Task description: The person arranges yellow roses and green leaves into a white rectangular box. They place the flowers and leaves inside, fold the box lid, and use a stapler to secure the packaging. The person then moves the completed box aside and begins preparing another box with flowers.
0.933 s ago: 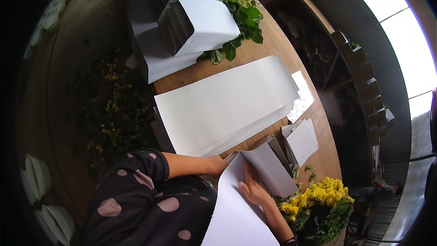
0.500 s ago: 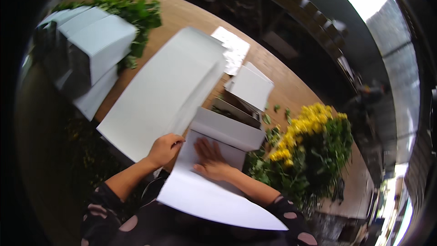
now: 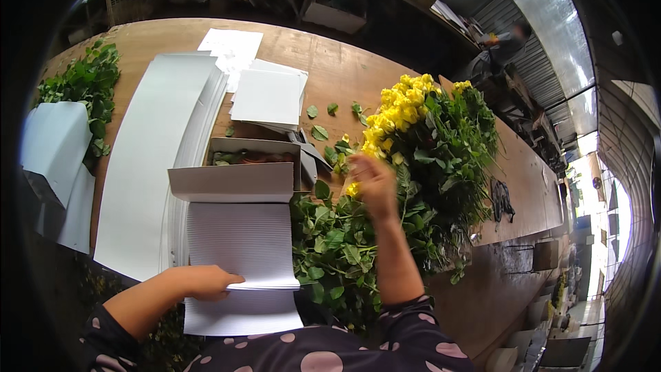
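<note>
Since half a second ago, the right hand (image 3: 372, 182) has been lifted off the sheet (image 3: 241, 262) and is being closed among the roses (image 3: 413, 131); what is being gripped cannot be told. The sheet is being pinned by the left hand (image 3: 206, 281), fingers bent over its near edge. Stems are best being gathered low. The bunch is lying on the worktop (image 3: 330, 62), blooms pointing away, stems toward the body.

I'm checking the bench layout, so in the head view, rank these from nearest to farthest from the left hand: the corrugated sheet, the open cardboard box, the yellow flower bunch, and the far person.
From the left hand:
1. Corrugated sheet, under its fingers.
2. Open cardboard box, just beyond the sheet.
3. Yellow flower bunch, to the right, by the right hand.
4. Far person, at the bench's far end.
</note>
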`<state>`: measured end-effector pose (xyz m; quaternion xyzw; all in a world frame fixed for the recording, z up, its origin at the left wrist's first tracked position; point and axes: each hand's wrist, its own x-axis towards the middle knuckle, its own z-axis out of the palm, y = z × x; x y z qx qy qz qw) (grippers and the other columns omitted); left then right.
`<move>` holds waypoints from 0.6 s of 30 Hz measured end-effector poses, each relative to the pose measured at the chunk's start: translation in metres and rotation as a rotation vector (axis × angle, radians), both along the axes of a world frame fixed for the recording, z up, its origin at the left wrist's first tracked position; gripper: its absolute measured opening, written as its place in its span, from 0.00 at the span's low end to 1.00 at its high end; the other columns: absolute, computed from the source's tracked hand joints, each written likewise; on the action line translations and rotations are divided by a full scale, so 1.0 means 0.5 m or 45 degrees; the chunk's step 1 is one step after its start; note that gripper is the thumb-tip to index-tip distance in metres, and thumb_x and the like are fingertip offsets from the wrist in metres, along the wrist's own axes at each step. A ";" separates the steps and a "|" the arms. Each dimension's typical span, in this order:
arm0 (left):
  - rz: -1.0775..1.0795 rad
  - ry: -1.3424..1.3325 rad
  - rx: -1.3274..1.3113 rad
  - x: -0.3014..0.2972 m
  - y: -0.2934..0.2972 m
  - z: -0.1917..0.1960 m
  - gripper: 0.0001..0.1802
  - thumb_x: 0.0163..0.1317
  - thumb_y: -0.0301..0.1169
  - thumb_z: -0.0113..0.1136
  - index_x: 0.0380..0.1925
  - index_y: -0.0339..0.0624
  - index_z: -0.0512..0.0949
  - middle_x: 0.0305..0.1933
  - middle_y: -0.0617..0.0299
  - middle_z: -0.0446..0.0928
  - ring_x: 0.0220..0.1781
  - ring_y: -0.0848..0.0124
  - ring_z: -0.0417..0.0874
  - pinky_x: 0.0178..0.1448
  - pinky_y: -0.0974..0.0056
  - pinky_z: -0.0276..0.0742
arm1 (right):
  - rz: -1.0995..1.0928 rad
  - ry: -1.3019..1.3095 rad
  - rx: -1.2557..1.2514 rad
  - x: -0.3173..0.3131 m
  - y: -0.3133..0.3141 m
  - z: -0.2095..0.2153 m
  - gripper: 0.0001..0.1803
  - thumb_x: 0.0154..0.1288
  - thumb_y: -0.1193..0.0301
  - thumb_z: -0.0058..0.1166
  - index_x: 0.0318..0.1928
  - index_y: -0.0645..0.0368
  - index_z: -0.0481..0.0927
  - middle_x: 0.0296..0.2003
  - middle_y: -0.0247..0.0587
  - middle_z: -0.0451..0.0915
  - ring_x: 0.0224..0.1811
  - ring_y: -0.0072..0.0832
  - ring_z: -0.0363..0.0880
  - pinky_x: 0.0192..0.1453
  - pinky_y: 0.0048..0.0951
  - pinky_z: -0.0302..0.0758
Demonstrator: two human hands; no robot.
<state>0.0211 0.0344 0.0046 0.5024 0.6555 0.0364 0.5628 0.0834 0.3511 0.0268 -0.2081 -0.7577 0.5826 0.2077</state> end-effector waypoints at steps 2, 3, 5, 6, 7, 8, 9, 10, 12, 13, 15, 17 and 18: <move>-0.014 -0.029 -0.057 -0.003 0.017 0.021 0.24 0.56 0.29 0.46 0.55 0.47 0.61 0.40 0.46 0.74 0.40 0.52 0.75 0.44 0.53 0.70 | -0.495 -0.259 0.592 0.045 0.210 -0.060 0.08 0.57 0.72 0.48 0.35 0.62 0.77 0.27 0.35 0.79 0.31 0.24 0.75 0.35 0.24 0.71; -0.022 -0.040 -0.099 -0.003 0.029 0.027 0.24 0.56 0.29 0.46 0.55 0.48 0.61 0.40 0.46 0.74 0.40 0.52 0.75 0.44 0.53 0.70 | -0.631 -0.728 0.840 0.072 0.285 -0.082 0.15 0.53 0.64 0.50 0.36 0.63 0.77 0.33 0.44 0.79 0.35 0.36 0.77 0.40 0.33 0.72; -0.004 -0.050 -0.095 -0.007 0.031 0.025 0.25 0.55 0.29 0.47 0.55 0.48 0.61 0.40 0.46 0.74 0.40 0.52 0.75 0.44 0.53 0.69 | -0.588 -1.433 0.923 0.075 0.345 -0.110 0.20 0.48 0.58 0.52 0.35 0.62 0.77 0.36 0.50 0.77 0.40 0.45 0.75 0.44 0.38 0.71; 0.005 -0.056 -0.091 -0.008 0.032 0.024 0.25 0.55 0.28 0.47 0.55 0.48 0.61 0.40 0.46 0.74 0.40 0.52 0.75 0.44 0.54 0.69 | -0.544 -1.471 0.958 0.079 0.362 -0.127 0.20 0.47 0.58 0.52 0.35 0.62 0.77 0.37 0.50 0.77 0.41 0.45 0.75 0.45 0.38 0.71; 0.004 -0.049 -0.105 -0.008 0.034 0.029 0.25 0.55 0.28 0.48 0.55 0.47 0.60 0.39 0.46 0.75 0.40 0.52 0.75 0.44 0.54 0.69 | -0.492 -1.505 0.992 0.080 0.371 -0.142 0.21 0.46 0.58 0.53 0.36 0.62 0.77 0.37 0.50 0.77 0.42 0.44 0.75 0.46 0.37 0.71; -0.004 -0.042 -0.117 -0.010 0.039 0.035 0.26 0.54 0.28 0.48 0.56 0.47 0.60 0.39 0.47 0.75 0.39 0.52 0.75 0.43 0.54 0.69 | -0.445 -1.542 1.025 0.086 0.382 -0.152 0.21 0.45 0.59 0.53 0.36 0.62 0.77 0.38 0.50 0.77 0.43 0.44 0.75 0.46 0.37 0.71; 0.006 -0.035 -0.131 -0.009 0.036 0.035 0.26 0.54 0.28 0.48 0.56 0.47 0.60 0.39 0.47 0.75 0.39 0.52 0.75 0.43 0.54 0.69 | -0.388 -1.559 0.934 0.076 0.381 -0.132 0.22 0.44 0.59 0.53 0.38 0.61 0.76 0.37 0.51 0.77 0.42 0.46 0.74 0.45 0.38 0.71; 0.022 -0.070 -0.043 -0.009 0.020 0.015 0.27 0.53 0.29 0.49 0.56 0.46 0.60 0.38 0.46 0.75 0.38 0.51 0.75 0.42 0.54 0.70 | -0.403 -1.359 0.969 0.085 0.373 -0.110 0.21 0.47 0.61 0.53 0.39 0.62 0.76 0.36 0.49 0.78 0.39 0.42 0.76 0.42 0.35 0.71; 0.030 -0.050 -0.019 -0.006 0.017 0.014 0.26 0.53 0.29 0.49 0.56 0.46 0.61 0.38 0.47 0.75 0.38 0.51 0.75 0.42 0.54 0.70 | -0.314 -0.828 0.622 0.108 0.346 -0.035 0.15 0.52 0.67 0.50 0.39 0.64 0.76 0.35 0.43 0.78 0.36 0.31 0.77 0.37 0.28 0.71; 0.031 -0.037 -0.005 -0.005 0.014 0.015 0.26 0.54 0.29 0.49 0.56 0.46 0.61 0.38 0.47 0.75 0.38 0.51 0.75 0.42 0.55 0.70 | -0.207 -0.503 0.245 0.124 0.320 0.010 0.12 0.55 0.71 0.49 0.38 0.65 0.76 0.35 0.39 0.78 0.35 0.24 0.76 0.36 0.23 0.71; 0.037 -0.039 -0.045 -0.005 0.012 0.010 0.26 0.53 0.29 0.48 0.56 0.46 0.61 0.39 0.47 0.75 0.38 0.51 0.75 0.42 0.55 0.70 | -0.031 -0.166 0.031 0.142 0.215 0.102 0.10 0.57 0.76 0.47 0.39 0.66 0.75 0.32 0.33 0.77 0.32 0.16 0.73 0.34 0.17 0.69; 0.020 -0.022 -0.012 -0.004 0.010 -0.005 0.26 0.54 0.29 0.48 0.55 0.46 0.61 0.39 0.47 0.75 0.38 0.51 0.75 0.43 0.55 0.70 | 0.377 -0.107 -0.215 0.168 0.158 0.136 0.10 0.55 0.78 0.50 0.38 0.66 0.76 0.31 0.35 0.77 0.32 0.19 0.74 0.34 0.19 0.70; 0.008 -0.008 0.031 -0.001 0.005 -0.020 0.26 0.54 0.29 0.48 0.56 0.46 0.61 0.39 0.47 0.75 0.39 0.51 0.75 0.43 0.55 0.70 | 0.518 -0.049 -0.124 0.170 0.126 0.138 0.08 0.53 0.79 0.52 0.36 0.66 0.77 0.31 0.35 0.78 0.30 0.20 0.74 0.34 0.21 0.70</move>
